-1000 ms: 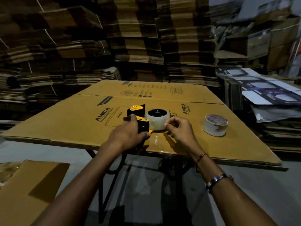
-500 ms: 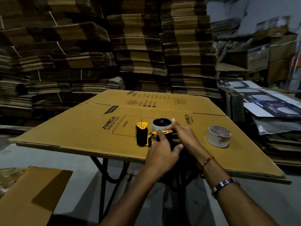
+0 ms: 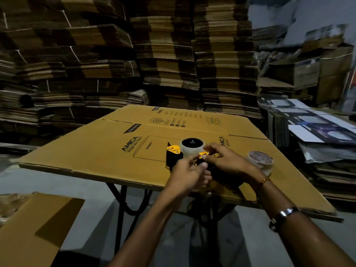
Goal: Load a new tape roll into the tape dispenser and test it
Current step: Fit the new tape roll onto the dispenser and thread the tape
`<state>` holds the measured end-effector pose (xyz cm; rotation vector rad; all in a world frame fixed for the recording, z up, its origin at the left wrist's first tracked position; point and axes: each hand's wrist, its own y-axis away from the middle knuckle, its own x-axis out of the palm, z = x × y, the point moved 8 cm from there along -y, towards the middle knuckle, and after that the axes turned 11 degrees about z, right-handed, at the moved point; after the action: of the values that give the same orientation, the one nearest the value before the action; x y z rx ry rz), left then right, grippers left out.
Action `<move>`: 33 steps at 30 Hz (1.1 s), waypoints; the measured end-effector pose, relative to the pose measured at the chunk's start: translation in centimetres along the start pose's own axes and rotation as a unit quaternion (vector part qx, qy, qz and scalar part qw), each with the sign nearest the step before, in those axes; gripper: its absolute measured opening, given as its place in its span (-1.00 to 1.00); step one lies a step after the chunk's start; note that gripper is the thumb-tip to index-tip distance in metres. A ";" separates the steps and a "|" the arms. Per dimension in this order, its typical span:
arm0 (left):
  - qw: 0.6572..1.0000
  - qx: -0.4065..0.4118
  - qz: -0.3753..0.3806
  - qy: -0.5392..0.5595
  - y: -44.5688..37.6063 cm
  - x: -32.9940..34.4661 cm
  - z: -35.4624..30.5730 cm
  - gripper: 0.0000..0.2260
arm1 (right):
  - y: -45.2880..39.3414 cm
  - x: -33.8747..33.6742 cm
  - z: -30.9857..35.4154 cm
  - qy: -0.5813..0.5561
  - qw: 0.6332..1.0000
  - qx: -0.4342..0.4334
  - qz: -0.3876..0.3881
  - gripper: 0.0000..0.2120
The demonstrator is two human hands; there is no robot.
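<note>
A black and yellow tape dispenser [image 3: 174, 154] lies on a flattened cardboard box [image 3: 107, 151] that covers a small table. A clear tape roll [image 3: 191, 148] with a dark core sits on the dispenser's hub. My left hand [image 3: 187, 174] grips the dispenser's dark handle from the near side. My right hand [image 3: 226, 160] pinches the yellow part of the frame beside the roll, fingers curled. A second roll, white with a printed core [image 3: 260, 160], lies flat on the cardboard to the right, partly behind my right wrist.
Tall stacks of flattened cartons [image 3: 167, 54] wall the back. Printed sheets on piled boxes [image 3: 317, 124] stand at the right. Another cardboard sheet [image 3: 32, 226] lies low at the left. The table's black metal legs [image 3: 123, 207] show under the near edge.
The dispenser was turned round so its yellow head now points left. My left hand moved from the head to the handle. My right hand has moved onto the yellow frame by the roll.
</note>
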<state>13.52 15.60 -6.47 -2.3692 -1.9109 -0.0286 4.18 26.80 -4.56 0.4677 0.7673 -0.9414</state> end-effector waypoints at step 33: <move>0.733 0.056 -0.078 -0.673 -6.3 -5.4 -2.3 -0.76 | -0.2 0.7 -0.9 -0.007 0.993 0.079 0.084 -0.17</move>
<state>6.36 11.40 -4.16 -2.1483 -2.2646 2.2405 3.89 26.92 -5.65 0.6540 0.6329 -0.8498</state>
